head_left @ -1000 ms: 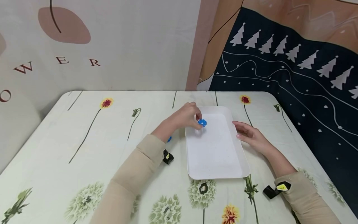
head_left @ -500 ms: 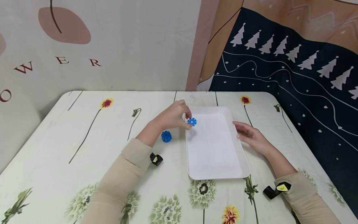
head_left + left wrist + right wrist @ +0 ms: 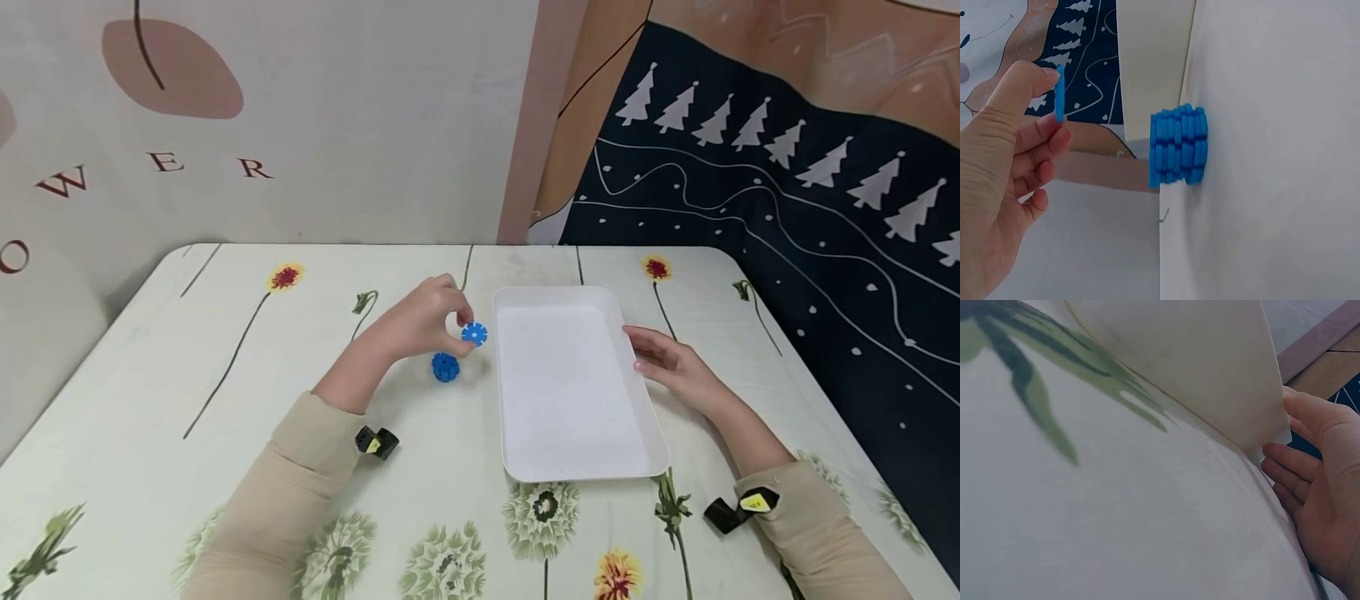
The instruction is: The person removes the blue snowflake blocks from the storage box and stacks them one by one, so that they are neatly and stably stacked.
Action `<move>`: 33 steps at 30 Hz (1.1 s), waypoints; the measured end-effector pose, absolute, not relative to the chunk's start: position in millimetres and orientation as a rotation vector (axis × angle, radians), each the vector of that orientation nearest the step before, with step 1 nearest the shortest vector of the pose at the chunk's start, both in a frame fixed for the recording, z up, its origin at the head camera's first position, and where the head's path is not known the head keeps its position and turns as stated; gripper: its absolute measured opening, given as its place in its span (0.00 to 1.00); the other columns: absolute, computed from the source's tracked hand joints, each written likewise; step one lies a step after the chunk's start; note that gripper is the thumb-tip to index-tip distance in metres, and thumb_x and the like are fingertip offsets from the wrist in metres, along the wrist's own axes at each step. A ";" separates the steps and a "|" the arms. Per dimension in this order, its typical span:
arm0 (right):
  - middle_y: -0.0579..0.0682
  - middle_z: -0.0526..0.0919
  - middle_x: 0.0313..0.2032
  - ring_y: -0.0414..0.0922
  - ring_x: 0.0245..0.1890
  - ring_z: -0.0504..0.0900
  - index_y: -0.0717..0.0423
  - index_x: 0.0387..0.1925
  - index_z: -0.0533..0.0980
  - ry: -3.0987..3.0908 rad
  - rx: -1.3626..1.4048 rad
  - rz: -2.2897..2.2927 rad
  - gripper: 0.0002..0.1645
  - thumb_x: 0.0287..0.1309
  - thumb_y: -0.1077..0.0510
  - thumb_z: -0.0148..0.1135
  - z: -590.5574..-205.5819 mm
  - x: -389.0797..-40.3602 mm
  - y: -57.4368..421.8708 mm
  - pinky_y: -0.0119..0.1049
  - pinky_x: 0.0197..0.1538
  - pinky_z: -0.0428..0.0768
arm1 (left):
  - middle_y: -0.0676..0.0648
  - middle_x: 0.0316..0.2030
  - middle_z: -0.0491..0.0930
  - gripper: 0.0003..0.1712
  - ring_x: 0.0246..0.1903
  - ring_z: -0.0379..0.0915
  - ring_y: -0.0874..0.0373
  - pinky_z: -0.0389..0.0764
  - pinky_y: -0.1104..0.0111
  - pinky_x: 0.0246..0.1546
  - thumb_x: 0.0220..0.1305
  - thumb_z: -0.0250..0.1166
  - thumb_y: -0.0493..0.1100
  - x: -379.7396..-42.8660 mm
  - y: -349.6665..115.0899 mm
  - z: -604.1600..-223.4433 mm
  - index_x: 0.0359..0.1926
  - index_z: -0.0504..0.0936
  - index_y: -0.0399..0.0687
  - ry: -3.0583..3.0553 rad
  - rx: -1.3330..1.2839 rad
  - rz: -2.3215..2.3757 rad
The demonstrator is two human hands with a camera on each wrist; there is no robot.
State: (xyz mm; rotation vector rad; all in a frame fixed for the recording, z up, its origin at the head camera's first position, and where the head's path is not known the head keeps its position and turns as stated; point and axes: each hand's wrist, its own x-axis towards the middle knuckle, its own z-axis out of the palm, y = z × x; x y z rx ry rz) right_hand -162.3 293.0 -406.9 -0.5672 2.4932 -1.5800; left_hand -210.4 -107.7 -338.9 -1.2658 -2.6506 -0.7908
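My left hand [image 3: 420, 323] pinches a thin blue disc with a notched edge [image 3: 474, 334] between thumb and fingertips, just left of the white tray [image 3: 581, 392]. In the left wrist view that disc [image 3: 1060, 94] is seen edge-on. Close below the hand, a stack of similar blue notched discs [image 3: 446, 367] stands on the table; the left wrist view shows several layers in the stack [image 3: 1179, 147]. My right hand [image 3: 678, 371] rests against the tray's right side with loosely bent fingers. In the right wrist view its thumb and fingertips are right at the tray's wall [image 3: 1210, 369].
A flower-print cloth [image 3: 247, 475] covers the table. Printed hangings [image 3: 360, 125] rise behind it and along the right side. Black devices [image 3: 377, 442] are fixed at both wrists. The tray shows its bare white floor.
My left hand has moved left with the pinched disc, from over the tray to beside the stack. The stack has come fully into sight. My right hand and the tray have stayed still.
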 end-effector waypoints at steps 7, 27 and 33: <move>0.65 0.66 0.63 0.34 0.57 0.67 0.63 0.68 0.61 2.496 -0.563 -1.582 0.31 0.66 0.61 0.57 -407.1 -162.6 293.6 0.20 0.56 0.64 | 0.51 0.27 0.78 0.13 0.34 0.67 0.50 0.70 0.66 0.34 0.43 0.76 0.42 -201.2 -124.6 -344.3 0.30 0.85 0.41 -2.752 -1.194 -0.824; 0.62 0.67 0.62 0.41 0.58 0.68 0.60 0.68 0.62 2.504 -0.533 -1.567 0.32 0.66 0.60 0.57 -407.5 -162.8 292.8 0.20 0.56 0.63 | 0.52 0.27 0.78 0.14 0.33 0.68 0.53 0.72 0.66 0.33 0.42 0.77 0.43 -196.6 -140.5 -351.7 0.30 0.85 0.42 -2.810 -1.214 -0.765; 0.63 0.67 0.63 0.47 0.60 0.67 0.60 0.68 0.62 2.513 -0.541 -1.559 0.32 0.66 0.60 0.57 -407.2 -162.1 292.9 0.20 0.56 0.63 | 0.52 0.26 0.78 0.12 0.32 0.66 0.56 0.72 0.66 0.33 0.42 0.76 0.42 -197.8 -140.6 -352.3 0.29 0.85 0.42 -2.833 -1.240 -0.730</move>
